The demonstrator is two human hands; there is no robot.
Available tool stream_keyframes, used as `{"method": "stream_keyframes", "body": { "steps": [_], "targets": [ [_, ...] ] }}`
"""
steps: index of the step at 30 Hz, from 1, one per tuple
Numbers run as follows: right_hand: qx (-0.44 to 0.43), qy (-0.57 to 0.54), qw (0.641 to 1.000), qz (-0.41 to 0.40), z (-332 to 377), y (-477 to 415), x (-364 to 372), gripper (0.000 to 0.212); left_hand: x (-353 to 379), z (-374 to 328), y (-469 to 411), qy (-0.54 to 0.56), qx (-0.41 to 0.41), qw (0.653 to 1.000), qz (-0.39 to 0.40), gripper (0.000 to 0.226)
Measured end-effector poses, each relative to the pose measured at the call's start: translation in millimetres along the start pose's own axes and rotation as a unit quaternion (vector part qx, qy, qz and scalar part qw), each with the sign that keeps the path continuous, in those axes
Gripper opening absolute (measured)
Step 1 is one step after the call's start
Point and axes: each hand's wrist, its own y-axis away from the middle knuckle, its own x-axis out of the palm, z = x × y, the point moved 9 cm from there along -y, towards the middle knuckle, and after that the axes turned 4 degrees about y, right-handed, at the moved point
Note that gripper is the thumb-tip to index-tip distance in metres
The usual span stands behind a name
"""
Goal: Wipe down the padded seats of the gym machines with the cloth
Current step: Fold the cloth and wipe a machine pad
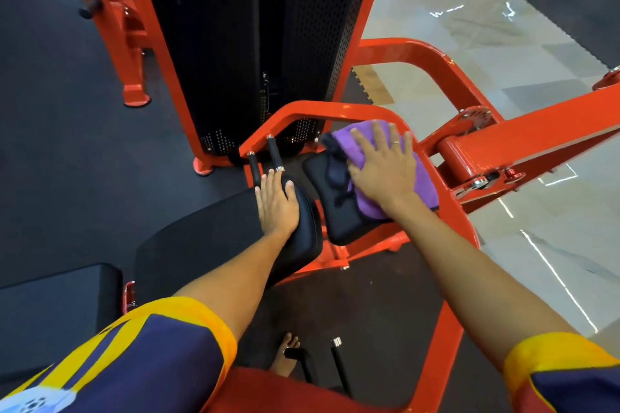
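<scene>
A purple cloth (426, 178) lies on a small black padded rest (339, 214) of an orange gym machine. My right hand (382, 166) presses flat on the cloth with fingers spread. My left hand (276, 203) rests flat on the rounded end of a longer black pad (201, 241) just to the left. A dark edge of the cloth hangs over the small pad's left side.
The orange frame (446, 278) loops around both pads. A black perforated weight-stack cover (255, 43) stands ahead. Two black handles (273, 152) stick up beyond my left hand. Another black seat (57, 308) is at lower left. My bare foot (285, 359) stands on the dark mat; tiled floor lies right.
</scene>
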Motion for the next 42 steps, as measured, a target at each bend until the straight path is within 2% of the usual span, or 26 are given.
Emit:
{"method": "stream_keyframes", "body": {
  "steps": [2, 5, 7, 9, 15, 19, 26, 31, 33, 35, 38, 42],
  "targets": [
    [0.041, -0.025, 0.999, -0.006, -1.6, 6.3, -3.4, 0.07, 0.7, 1.3, 3.7, 0.002, -0.001, 1.0, 0.003, 0.053],
    [-0.069, 0.025, 0.997, -0.029, 47.0, 41.0, 9.7, 0.073, 1.3, 1.6, 7.7, 0.001, -0.005, 1.0, 0.006, 0.054],
    [-0.111, 0.033, 0.993, -0.028, 54.7, 51.0, 15.1, 0.069, 0.9, 1.8, 10.4, 0.006, -0.005, 1.0, 0.006, 0.055],
    [-0.101, 0.035, 0.994, -0.033, 39.0, 35.4, 7.1, 0.065, -0.4, 2.8, 15.1, 0.012, 0.001, 1.0, 0.0, 0.055],
    [-0.035, 0.017, 0.998, 0.04, 12.7, -42.2, -3.8, 0.055, -1.8, 4.0, 20.2, 0.01, 0.012, 1.0, -0.014, 0.056],
    [-0.076, 0.073, 0.993, 0.051, 60.7, -55.0, -0.6, 0.053, -3.2, 4.2, 18.9, 0.009, 0.016, 0.999, -0.025, 0.055],
    [-0.131, 0.062, 0.989, 0.023, 109.4, -55.1, 15.6, 0.048, -3.0, 5.0, 15.5, 0.009, 0.012, 1.0, -0.009, 0.054],
    [-0.195, -0.013, 0.98, -0.034, 106.8, -36.1, 19.1, 0.039, 0.3, 5.6, 13.3, 0.003, 0.012, 0.998, 0.069, 0.057],
    [-0.179, -0.076, 0.98, -0.048, 105.5, -25.0, 14.5, 0.037, -5.2, 6.9, 9.7, 0.011, 0.005, 0.994, 0.11, 0.057],
    [-0.157, -0.146, 0.977, -0.024, 109.6, -15.1, 9.5, 0.034, -16.7, 2.8, 7.9, 0.067, -0.031, 0.989, 0.13, 0.051],
    [-0.138, -0.255, 0.957, -0.001, 125.3, 1.8, -1.2, 0.026, -47.2, 0.1, 20.4, 0.17, -0.113, 0.97, 0.129, 0.059],
    [-0.113, -0.315, 0.942, 0.018, 145.3, 14.0, -13.7, 0.037, -94.6, -3.7, 33.1, 0.231, -0.109, 0.963, 0.09, 0.071]
  ]
}}
